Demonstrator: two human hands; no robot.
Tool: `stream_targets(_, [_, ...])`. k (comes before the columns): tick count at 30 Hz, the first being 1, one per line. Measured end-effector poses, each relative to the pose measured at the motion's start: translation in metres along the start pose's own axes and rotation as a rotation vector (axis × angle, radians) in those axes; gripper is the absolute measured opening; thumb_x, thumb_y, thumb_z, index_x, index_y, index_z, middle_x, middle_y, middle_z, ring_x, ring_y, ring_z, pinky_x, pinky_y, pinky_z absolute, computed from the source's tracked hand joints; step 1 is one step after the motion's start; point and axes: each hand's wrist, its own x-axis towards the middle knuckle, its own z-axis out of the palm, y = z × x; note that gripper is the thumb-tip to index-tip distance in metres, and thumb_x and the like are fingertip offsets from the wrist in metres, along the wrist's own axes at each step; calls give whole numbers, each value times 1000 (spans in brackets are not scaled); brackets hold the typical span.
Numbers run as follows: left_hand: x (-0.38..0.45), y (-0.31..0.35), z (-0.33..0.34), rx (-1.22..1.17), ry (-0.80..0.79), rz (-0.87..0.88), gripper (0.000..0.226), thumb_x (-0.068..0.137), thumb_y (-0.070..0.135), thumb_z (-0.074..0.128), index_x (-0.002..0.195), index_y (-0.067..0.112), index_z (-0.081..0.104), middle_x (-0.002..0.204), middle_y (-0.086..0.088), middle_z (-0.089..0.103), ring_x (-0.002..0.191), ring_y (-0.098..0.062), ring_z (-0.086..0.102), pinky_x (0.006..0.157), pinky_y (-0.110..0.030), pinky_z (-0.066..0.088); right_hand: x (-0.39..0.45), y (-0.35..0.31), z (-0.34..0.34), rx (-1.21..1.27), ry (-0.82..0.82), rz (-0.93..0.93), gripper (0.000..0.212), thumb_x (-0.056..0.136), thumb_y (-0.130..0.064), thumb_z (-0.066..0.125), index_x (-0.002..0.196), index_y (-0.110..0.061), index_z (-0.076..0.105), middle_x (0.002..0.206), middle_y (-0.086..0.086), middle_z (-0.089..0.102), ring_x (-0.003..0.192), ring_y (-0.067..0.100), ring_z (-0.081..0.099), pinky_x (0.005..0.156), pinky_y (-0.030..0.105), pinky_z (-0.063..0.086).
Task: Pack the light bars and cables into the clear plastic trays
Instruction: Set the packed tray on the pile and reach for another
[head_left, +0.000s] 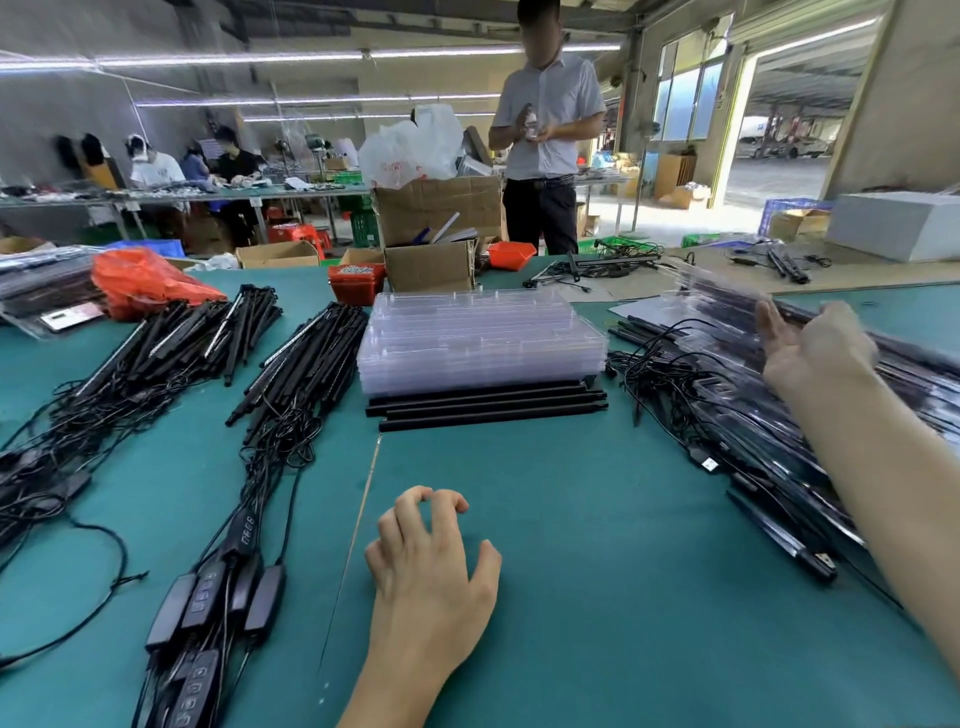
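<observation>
A stack of empty clear plastic trays (480, 338) stands at the table's middle, with three loose black light bars (488, 405) lying in front of it. Heaps of light bars with tangled cables (171, 343) and another heap (306, 358) lie to the left, their controller boxes (213, 597) nearer me. My left hand (431, 577) rests on the green mat, fingers loosely curled, holding nothing. My right hand (815, 348) reaches to the right and grips the edge of a blurred packed clear tray (727, 301) on top of a sloping pile of packed trays (769, 447).
More bars and cables (654, 358) lie between the tray stack and the right pile. Cardboard boxes (431, 228), red bins (356, 280) and an orange bag (140, 280) line the far edge. A person (545, 130) stands beyond the table; others sit at a bench at the back left.
</observation>
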Motion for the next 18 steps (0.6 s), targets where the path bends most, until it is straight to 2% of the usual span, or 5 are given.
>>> stream_targets(3, [0,1,0,11,-19,4,26,93,50,43,111,42,26,124,14,19,122,-11,19,96,-28,15,13,1,-11,-63,5,43,27,100,-15,58,117,-9,39,115,25,57,82,31,74,60,29,62])
stream_targets(7, [0,0,0,21,-35,6,25,93,50,42,111,41,28,124,13,19,122,-11,19,97,-28,16,25,3,-19,-163,-74,128,49,92,-20,70,136,-12,49,128,23,52,84,29,74,61,24,61])
stream_targets(9, [0,0,0,25,-43,7,25,93,51,41,111,41,27,124,14,19,122,-11,18,96,-28,15,28,3,-21,-175,-86,157,46,93,-21,68,136,-15,53,129,22,55,78,27,76,60,22,60])
stream_targets(12, [-1,0,-1,32,-50,6,24,93,51,40,110,42,27,124,13,19,121,-11,18,96,-28,15,30,4,-25,-243,-117,187,40,95,-29,64,131,-14,56,113,19,68,69,24,76,60,21,60])
stream_targets(18, [0,1,-1,26,-64,-3,22,94,51,41,110,41,30,125,13,21,123,-11,18,101,-30,19,29,0,-29,-269,-193,207,24,95,-26,62,116,-13,61,106,12,70,86,20,75,62,17,57])
